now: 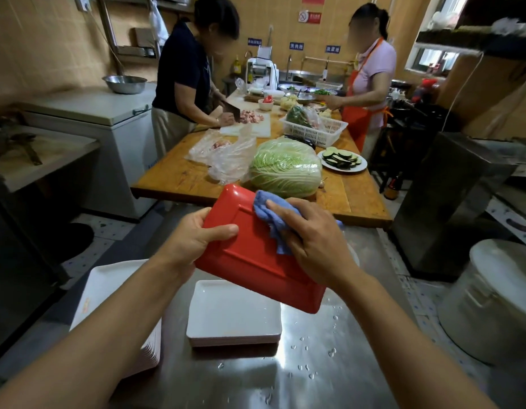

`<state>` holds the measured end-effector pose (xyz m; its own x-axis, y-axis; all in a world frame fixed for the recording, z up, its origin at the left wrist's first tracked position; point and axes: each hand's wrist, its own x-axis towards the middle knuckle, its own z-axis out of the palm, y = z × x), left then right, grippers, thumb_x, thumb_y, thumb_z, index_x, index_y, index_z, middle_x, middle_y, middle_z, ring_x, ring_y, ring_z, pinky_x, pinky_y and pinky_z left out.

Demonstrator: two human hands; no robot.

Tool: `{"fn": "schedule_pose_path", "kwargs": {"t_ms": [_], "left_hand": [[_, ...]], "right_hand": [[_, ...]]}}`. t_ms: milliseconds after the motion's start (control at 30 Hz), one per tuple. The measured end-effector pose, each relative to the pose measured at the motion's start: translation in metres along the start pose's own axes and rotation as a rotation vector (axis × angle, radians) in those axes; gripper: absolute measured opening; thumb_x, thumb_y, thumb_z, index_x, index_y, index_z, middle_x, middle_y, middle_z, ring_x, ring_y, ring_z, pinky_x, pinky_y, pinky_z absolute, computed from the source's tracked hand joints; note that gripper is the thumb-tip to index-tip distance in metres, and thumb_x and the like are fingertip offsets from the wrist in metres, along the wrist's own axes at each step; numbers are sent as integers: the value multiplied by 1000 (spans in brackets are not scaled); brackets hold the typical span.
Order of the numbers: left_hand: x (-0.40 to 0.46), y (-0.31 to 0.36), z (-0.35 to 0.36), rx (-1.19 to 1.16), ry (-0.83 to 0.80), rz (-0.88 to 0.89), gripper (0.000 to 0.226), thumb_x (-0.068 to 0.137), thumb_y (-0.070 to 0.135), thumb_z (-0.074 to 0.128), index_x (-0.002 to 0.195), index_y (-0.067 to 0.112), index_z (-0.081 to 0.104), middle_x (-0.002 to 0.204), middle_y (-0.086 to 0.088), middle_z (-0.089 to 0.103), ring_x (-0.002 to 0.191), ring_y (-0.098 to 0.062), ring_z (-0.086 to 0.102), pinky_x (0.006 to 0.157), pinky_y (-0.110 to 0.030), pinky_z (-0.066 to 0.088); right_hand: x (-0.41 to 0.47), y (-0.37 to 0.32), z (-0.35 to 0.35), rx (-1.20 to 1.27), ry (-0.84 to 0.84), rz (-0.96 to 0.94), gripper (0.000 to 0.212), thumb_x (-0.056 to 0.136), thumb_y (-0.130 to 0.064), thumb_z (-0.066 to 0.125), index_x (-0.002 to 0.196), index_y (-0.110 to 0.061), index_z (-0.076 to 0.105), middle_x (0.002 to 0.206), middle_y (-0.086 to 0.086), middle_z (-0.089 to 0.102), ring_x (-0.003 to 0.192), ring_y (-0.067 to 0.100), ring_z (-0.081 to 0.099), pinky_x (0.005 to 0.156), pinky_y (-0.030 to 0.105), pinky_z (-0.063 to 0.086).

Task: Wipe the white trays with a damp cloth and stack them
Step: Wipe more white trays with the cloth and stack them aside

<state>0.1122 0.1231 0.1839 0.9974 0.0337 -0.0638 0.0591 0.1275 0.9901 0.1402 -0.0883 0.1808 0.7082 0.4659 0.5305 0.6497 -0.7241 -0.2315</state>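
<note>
I hold a rectangular tray [250,255] tilted in the air with its red underside toward me. My left hand [196,237] grips its left edge, thumb on the red face. My right hand [312,240] presses a crumpled blue cloth [267,214] against the tray's upper right part. Below it, a stack of white trays [232,317] rests on the wet steel counter [314,379]. A second stack of white trays [108,287] lies to the left, partly hidden by my left forearm.
Water drops dot the counter. Beyond it a wooden table [182,178] carries a cabbage [285,169], plastic bags, a white basket [314,128] and a plate of sliced eggplant [341,159]. Two people work there, one with a cleaver. A white lidded pot [492,299] stands at right.
</note>
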Motion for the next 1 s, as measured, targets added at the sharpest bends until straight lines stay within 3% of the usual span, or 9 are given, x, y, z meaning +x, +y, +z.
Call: {"fn": "schedule_pose_path", "kwargs": {"t_ms": [133, 267, 333, 433, 567, 700, 800, 933, 1000], "left_hand": [[-3, -3, -18, -90, 52, -50, 40, 63, 11, 69, 103, 10, 64, 92, -12, 69, 76, -23, 66, 70, -33, 56], [0, -7, -18, -217, 140, -104, 26, 76, 4, 64, 100, 13, 64, 90, -12, 68, 73, -24, 66, 62, -34, 58], [2, -8, -16, -255, 183, -148, 23, 81, 4, 62, 101, 15, 63, 85, -11, 70, 67, -23, 67, 55, -34, 58], [3, -8, -14, -334, 252, -235, 11, 83, 10, 64, 94, 16, 64, 66, -6, 72, 54, -20, 68, 45, -33, 56], [-2, -9, -8, -403, 272, -286, 9, 86, 18, 64, 93, 14, 62, 61, -5, 71, 51, -19, 68, 40, -33, 54], [-6, -10, 1, -408, 305, -260, 23, 87, 25, 62, 107, 13, 59, 84, -13, 68, 71, -27, 65, 60, -41, 52], [-13, -12, 2, -453, 303, -288, 31, 92, 29, 56, 112, 6, 59, 92, -17, 65, 78, -27, 63, 64, -40, 50], [-25, -17, -9, -555, 241, -282, 31, 96, 30, 48, 92, 2, 62, 75, -12, 69, 63, -16, 68, 59, -26, 56], [-29, -17, -18, -534, 261, -245, 25, 96, 27, 50, 91, 5, 63, 76, -10, 69, 63, -15, 68, 58, -27, 57]], "right_hand": [[-21, 14, 4, 169, 10, 158, 47, 89, -29, 44, 135, -24, 48, 134, 4, 46, 118, 21, 42, 100, 38, 36], [-26, 7, 16, 281, -14, 252, 52, 91, -32, 31, 143, -34, 27, 156, -1, 10, 138, 8, 13, 109, 17, 12], [-30, 2, 22, 262, -11, 227, 54, 92, -30, 29, 145, -32, 21, 157, -6, 4, 139, 6, 8, 107, 10, 3], [-44, -5, 31, 247, 27, 152, 60, 92, -20, 43, 145, -30, 17, 156, -7, 6, 141, 11, 12, 115, 25, 12], [-47, -10, 44, 25, 121, 136, 61, 88, -15, 61, 143, -17, 34, 151, 11, 27, 138, 34, 24, 111, 54, 25], [-41, -37, 52, -93, 36, 46, 57, 91, -37, 46, 144, -20, 34, 152, 8, 28, 138, 35, 23, 113, 52, 18], [-39, -71, 63, -9, -19, -26, 56, 94, -44, 35, 146, -24, 28, 155, 4, 24, 142, 28, 14, 115, 47, 11], [-21, -99, 70, 40, -65, -28, 53, 96, -39, 22, 145, -20, 33, 153, 1, 27, 141, 23, 16, 115, 42, 11], [-9, -103, 69, -2, -121, -16, 56, 95, -43, 16, 146, -23, 29, 155, -2, 22, 143, 21, 14, 116, 41, 9]]}}
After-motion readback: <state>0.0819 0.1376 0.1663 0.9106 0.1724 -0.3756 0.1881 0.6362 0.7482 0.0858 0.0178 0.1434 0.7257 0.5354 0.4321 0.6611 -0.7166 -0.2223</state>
